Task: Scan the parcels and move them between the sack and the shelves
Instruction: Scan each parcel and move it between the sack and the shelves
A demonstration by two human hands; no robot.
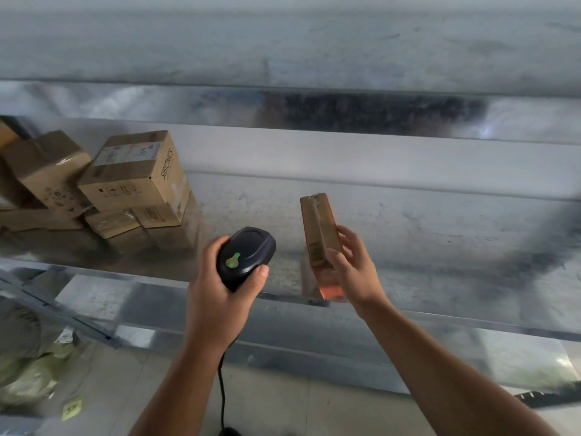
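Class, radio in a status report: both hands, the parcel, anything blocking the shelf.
Left hand grips barcode scanner. Right hand holds small parcel upright at metal shelf. Stacked boxes far left, not blocking.

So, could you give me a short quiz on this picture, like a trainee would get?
1. Which hand holds the black scanner? A) left B) right C) neither
2. True or false: the stacked cardboard boxes stand on the shelf to the right of both hands.
3. Fill in: the right hand holds a small brown ____ up on end.

Key
1. A, the left hand.
2. False, they stand to the left of the hands.
3. parcel
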